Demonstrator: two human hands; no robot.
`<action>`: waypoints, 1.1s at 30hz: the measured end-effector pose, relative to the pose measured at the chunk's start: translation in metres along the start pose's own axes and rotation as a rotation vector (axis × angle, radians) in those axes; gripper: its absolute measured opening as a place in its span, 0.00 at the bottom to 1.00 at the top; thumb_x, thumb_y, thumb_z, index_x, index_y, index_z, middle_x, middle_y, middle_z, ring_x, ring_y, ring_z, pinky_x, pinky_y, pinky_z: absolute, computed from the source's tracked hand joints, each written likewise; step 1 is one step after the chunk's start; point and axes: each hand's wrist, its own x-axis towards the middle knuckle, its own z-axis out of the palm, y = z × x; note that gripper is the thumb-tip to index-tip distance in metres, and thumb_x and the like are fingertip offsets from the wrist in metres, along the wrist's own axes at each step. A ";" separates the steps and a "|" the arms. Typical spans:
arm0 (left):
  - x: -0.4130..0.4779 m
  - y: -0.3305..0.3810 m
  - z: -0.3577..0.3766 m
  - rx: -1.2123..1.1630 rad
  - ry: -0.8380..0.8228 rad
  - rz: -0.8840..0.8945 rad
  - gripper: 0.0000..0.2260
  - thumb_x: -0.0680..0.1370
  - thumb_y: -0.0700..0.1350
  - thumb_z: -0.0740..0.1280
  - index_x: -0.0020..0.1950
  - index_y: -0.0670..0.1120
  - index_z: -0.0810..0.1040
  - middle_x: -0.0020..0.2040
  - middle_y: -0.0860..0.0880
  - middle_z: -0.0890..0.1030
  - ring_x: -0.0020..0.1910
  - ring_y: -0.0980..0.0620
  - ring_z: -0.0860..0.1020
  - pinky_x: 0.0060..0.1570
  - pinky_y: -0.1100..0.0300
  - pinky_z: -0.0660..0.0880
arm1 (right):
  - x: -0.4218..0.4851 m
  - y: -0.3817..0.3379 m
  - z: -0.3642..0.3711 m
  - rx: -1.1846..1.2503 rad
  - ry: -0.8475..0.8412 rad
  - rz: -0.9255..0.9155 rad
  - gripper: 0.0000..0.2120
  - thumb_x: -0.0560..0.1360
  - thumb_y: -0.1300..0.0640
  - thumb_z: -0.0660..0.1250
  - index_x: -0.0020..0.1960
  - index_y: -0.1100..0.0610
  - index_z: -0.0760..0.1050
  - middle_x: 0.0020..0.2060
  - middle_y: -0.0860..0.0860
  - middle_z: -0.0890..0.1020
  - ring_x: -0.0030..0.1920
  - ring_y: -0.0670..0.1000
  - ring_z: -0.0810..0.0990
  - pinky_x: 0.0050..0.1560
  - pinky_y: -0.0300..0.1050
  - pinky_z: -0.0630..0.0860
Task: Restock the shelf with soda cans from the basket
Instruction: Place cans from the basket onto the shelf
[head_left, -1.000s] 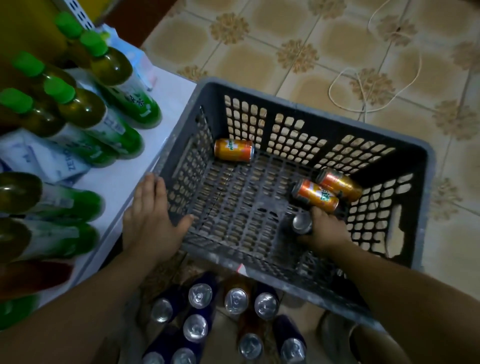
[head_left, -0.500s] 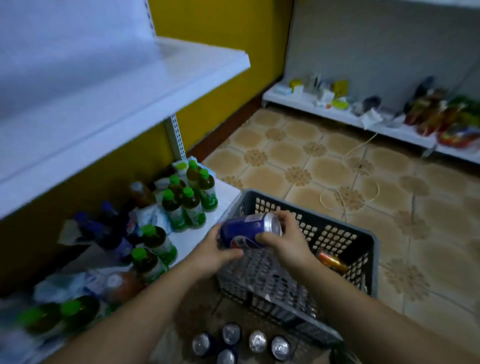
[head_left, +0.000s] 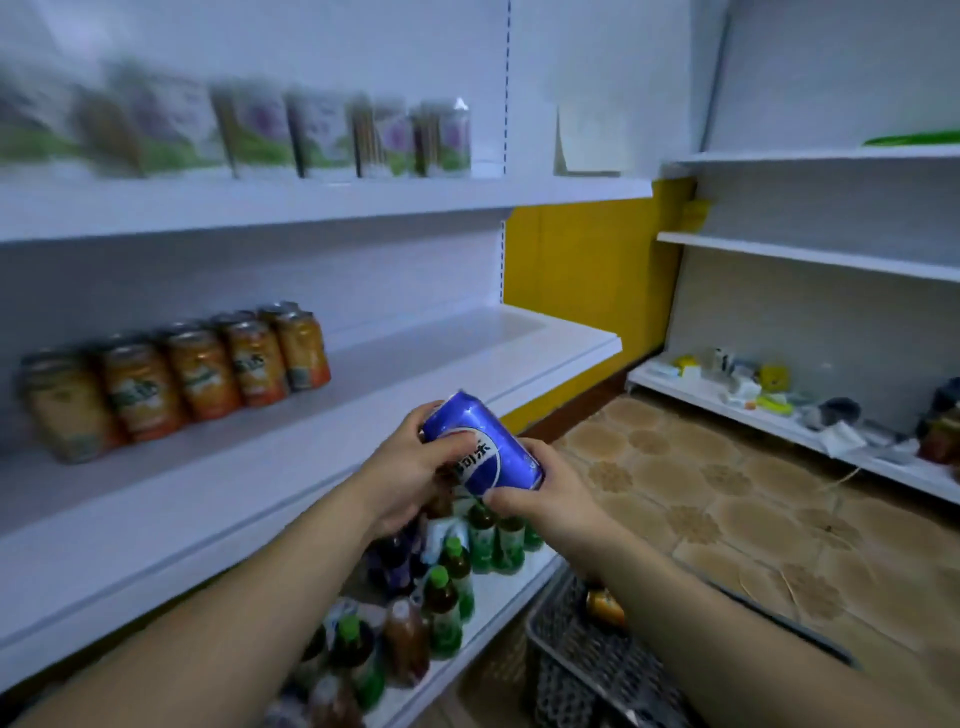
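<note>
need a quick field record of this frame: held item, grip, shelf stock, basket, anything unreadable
held item: blue soda can, tilted, in front of the middle shelf, not yet on it
grip: left hand and right hand, both curled round the can
shelf stock: row of orange cans, upright, at the left; bare shelf to their right
basket: grey basket under the arms, lone orange can showing inside
lower shelf: green-capped bottles
unreadable: blurred packs on the top shelf

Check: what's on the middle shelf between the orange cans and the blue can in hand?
Head view: only bare white shelf between the orange cans and the blue can, held by left hand and right hand.
</note>
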 end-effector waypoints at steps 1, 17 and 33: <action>-0.012 0.011 -0.012 0.032 0.010 0.021 0.22 0.69 0.35 0.73 0.60 0.48 0.72 0.52 0.43 0.79 0.41 0.49 0.80 0.35 0.55 0.79 | -0.001 -0.010 0.013 -0.027 -0.028 -0.021 0.26 0.58 0.57 0.76 0.54 0.51 0.73 0.42 0.49 0.82 0.36 0.42 0.81 0.36 0.37 0.76; -0.199 0.100 -0.250 0.625 0.647 0.073 0.35 0.67 0.39 0.77 0.70 0.54 0.67 0.61 0.52 0.76 0.59 0.49 0.76 0.58 0.48 0.75 | 0.011 -0.073 0.301 -0.758 -0.623 -0.328 0.41 0.71 0.45 0.72 0.77 0.53 0.56 0.73 0.53 0.65 0.71 0.53 0.67 0.67 0.46 0.67; -0.246 0.079 -0.375 0.622 0.910 0.098 0.33 0.70 0.35 0.74 0.69 0.54 0.65 0.59 0.49 0.76 0.57 0.47 0.77 0.54 0.55 0.72 | 0.037 -0.057 0.410 -1.289 -0.688 -0.457 0.39 0.72 0.26 0.44 0.77 0.45 0.51 0.78 0.52 0.51 0.77 0.58 0.50 0.70 0.68 0.49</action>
